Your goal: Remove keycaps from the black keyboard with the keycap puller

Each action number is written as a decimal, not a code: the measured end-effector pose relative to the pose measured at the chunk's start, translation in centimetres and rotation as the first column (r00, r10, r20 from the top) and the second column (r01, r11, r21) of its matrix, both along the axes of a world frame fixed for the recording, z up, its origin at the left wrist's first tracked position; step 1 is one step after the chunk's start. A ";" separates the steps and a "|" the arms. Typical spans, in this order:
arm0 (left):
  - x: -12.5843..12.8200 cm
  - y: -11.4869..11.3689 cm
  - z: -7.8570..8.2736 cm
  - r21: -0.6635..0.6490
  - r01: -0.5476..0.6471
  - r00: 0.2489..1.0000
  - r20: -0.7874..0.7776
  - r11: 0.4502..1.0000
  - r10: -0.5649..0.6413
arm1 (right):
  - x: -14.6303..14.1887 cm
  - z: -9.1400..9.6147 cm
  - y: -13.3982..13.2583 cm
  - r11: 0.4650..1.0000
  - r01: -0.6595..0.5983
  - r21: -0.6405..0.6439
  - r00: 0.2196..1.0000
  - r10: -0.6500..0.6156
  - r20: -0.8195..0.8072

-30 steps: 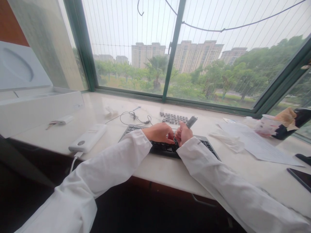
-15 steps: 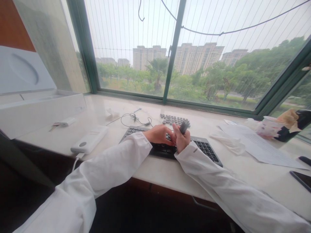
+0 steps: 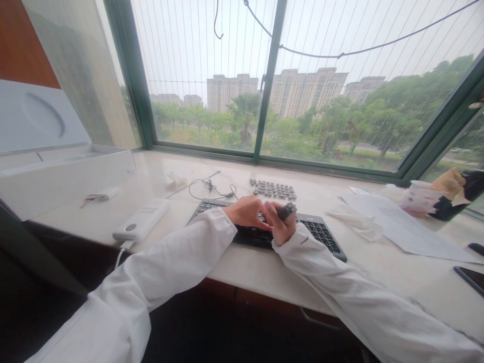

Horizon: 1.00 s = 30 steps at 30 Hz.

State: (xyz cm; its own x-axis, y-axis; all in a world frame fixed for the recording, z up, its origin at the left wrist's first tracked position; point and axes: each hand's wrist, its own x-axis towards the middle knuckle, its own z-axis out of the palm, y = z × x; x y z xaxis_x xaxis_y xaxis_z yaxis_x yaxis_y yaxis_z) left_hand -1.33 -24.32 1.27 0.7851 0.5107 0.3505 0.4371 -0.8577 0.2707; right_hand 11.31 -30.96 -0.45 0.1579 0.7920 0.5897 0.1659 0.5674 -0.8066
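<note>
On the desk lies a dark keyboard (image 3: 321, 234), bare of keycaps on its right part while keys remain at its left end. My right hand (image 3: 282, 229) is closed round a dark grey tool (image 3: 287, 210), whose thick end sticks out above the fist; its lower end is hidden. Over the middle of the keyboard, my left hand (image 3: 245, 210) bends its fingers and thumb together against the right fingertips. Whatever it pinches is too small or covered. Just behind the hands, loose grey keycaps (image 3: 274, 189) lie in rows.
A thin black cable (image 3: 204, 186) is coiled behind the keyboard. To the left are a white power bank (image 3: 141, 222), a small white adapter (image 3: 104, 193) and a white box (image 3: 68, 181). On the right lie a crumpled tissue (image 3: 357, 222), paper sheets (image 3: 401, 229), a cup (image 3: 419, 196) and a phone (image 3: 471, 280).
The tool in my right hand has tipped lower, and the right fist has turned slightly. My left hand stays nearly in place. The view has shifted a little.
</note>
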 end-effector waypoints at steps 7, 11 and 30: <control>-0.1 0.0 0.0 -0.078 0.065 0.996 0.071 0.995 -0.060 | 1.9 2.3 1.3 0.970 0.206 0.126 0.979 -0.203 -0.038; -0.1 0.3 0.1 -0.153 0.093 0.982 0.178 0.984 -0.065 | 5.7 4.4 2.5 0.938 0.262 0.228 0.876 -0.330 0.351; -0.5 1.4 0.2 -0.539 0.089 0.970 0.236 0.838 0.049 | 9.3 2.8 4.8 0.998 -0.067 -0.011 0.678 0.053 0.733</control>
State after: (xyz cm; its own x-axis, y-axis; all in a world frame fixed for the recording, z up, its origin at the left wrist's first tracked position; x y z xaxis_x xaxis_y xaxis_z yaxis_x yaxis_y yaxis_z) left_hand -1.79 -22.91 1.48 0.7286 0.6571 0.1934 0.2875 -0.5496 0.7844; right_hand 20.65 -26.16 2.36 -0.3771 0.7742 0.5084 0.6650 0.6084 -0.4332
